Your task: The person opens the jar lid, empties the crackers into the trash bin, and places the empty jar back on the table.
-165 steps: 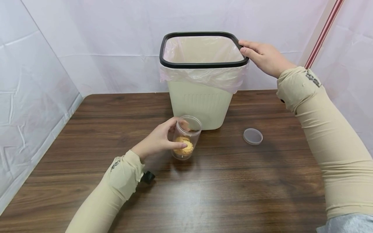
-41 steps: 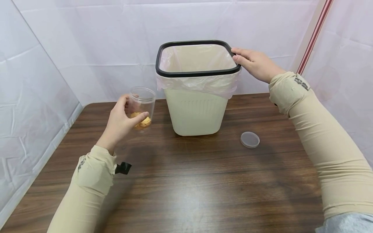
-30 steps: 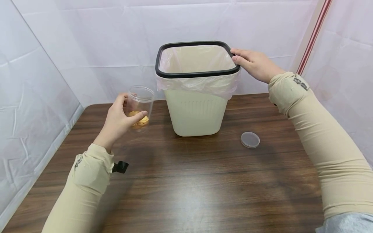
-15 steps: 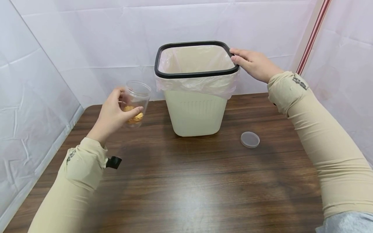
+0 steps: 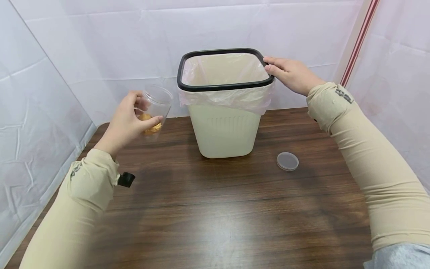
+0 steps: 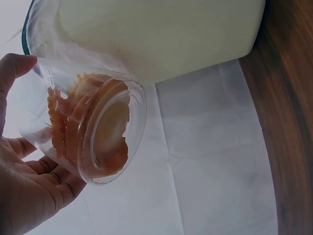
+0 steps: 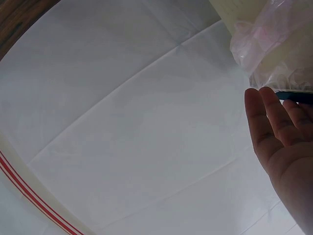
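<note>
My left hand (image 5: 122,119) grips an uncapped clear plastic jar (image 5: 160,106) from its left side, thumb across the near face. Inside, toward the bottom, lie several golden ruffled cookies (image 6: 73,117). Held in the air left of the trash bin (image 5: 225,130), the jar leans with its mouth to the right. The bin is cream, with a black rim ring (image 5: 225,88) and a pinkish plastic liner (image 5: 231,98) folded over its edge. At the ring's right side my right hand (image 5: 295,76) rests its nearly straight fingers on it; part of them is hidden in the right wrist view.
A round clear lid (image 5: 287,161) lies flat on the dark wood table (image 5: 215,209), right of the bin. White sheeting (image 5: 107,41) hangs close behind the table and along both sides. A black strap end (image 5: 126,179) sticks out at the left wrist.
From in front of the bin, the left hand has carried the jar leftward and up, and lately tilted it more to the right. The right hand keeps its place on the rim.
</note>
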